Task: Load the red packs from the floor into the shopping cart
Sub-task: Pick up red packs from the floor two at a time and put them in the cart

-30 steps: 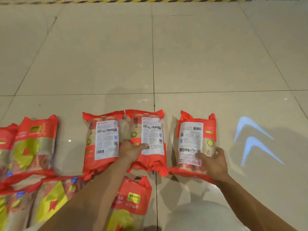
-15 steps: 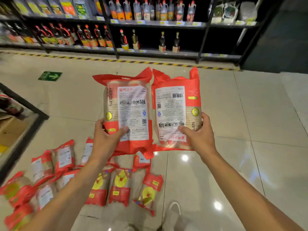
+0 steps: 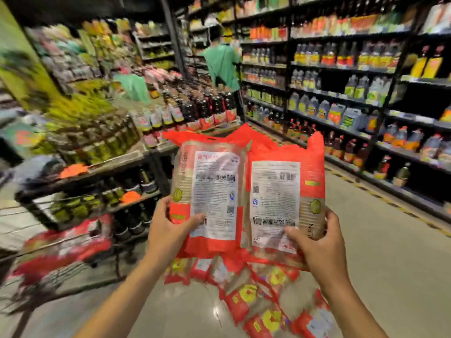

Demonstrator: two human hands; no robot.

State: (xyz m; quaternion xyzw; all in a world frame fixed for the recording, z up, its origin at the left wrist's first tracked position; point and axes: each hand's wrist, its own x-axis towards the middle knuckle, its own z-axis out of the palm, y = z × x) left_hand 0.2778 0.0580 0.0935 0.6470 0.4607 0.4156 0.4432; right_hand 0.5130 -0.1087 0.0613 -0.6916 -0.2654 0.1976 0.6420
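Observation:
Two red packs are held up side by side at chest height, their white printed backs toward me. My left hand (image 3: 168, 228) grips the bottom of the left red pack (image 3: 212, 191). My right hand (image 3: 314, 242) grips the bottom of the right red pack (image 3: 280, 198). Several more red packs (image 3: 256, 296) with yellow marks lie on the floor below them. The shopping cart (image 3: 61, 259) is at the lower left, blurred, with red packs inside it.
Dark shelves of bottles (image 3: 353, 93) line the right side of the aisle. A low display rack (image 3: 97, 167) with bottles stands left of centre. A person in a green shirt (image 3: 223, 67) stands far down the aisle. Bare floor (image 3: 390, 264) lies to the right.
Both hands lifted the two packs off the floor and raised them. The view swung up and to the left, bringing the cart and the aisle shelves into sight.

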